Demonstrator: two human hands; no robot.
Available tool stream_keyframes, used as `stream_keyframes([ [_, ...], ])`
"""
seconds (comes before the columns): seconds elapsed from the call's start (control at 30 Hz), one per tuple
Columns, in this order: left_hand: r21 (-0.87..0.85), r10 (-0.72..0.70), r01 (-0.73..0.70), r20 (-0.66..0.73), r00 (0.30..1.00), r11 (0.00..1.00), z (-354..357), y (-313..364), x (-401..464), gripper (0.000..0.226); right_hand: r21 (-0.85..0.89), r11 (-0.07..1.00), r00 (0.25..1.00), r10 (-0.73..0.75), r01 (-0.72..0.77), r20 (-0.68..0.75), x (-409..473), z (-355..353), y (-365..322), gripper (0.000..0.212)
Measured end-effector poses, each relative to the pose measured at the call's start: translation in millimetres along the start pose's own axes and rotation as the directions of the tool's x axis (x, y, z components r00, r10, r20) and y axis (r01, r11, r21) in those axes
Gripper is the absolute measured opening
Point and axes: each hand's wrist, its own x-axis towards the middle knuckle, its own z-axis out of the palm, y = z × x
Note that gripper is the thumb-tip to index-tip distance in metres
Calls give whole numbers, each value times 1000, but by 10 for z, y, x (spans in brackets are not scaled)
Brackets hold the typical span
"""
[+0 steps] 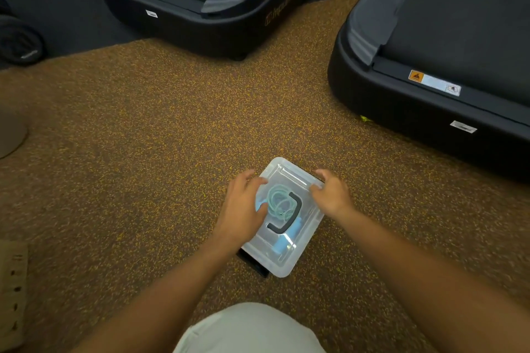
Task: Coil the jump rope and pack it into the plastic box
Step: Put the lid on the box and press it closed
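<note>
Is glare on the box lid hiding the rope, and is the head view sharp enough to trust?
Head view: only thin glare streaks on the clear lid; the coiled rope shows through, beside the lid's black handle. The left hand and right hand look slightly soft. Wide-angle bending curves the treadmills at the frame edges.

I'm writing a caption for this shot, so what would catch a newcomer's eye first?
First, the clear plastic box low in the middle of the speckled floor, its lid on, with the coiled pale-green jump rope and blue handles showing through beneath a black lid handle. The left hand and right hand rest on the lid's two sides. Two dark treadmill ends loom at the top and right.
</note>
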Motion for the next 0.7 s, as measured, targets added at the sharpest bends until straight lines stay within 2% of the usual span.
stream_keyframes([
  [0.17,152,76,-125,293,953,981,9,114,433,79,74,991,993,109,-111,32,-28,-45,15,63],
  [0.27,263,65,-179,390,918,948,22,154,559,91,85,986,989,141,-145,51,-35,-60,33,65],
  [0.4,392,18,-216,451,893,894,28,171,691,103,146,972,983,178,-184,51,-45,-22,78,66],
  [0.53,429,-18,-220,485,874,876,4,215,787,113,226,954,981,193,-196,35,-49,13,103,65],
  [0.7,460,-61,-210,507,860,863,-9,315,906,131,426,883,977,213,-200,16,-37,84,186,67],
])
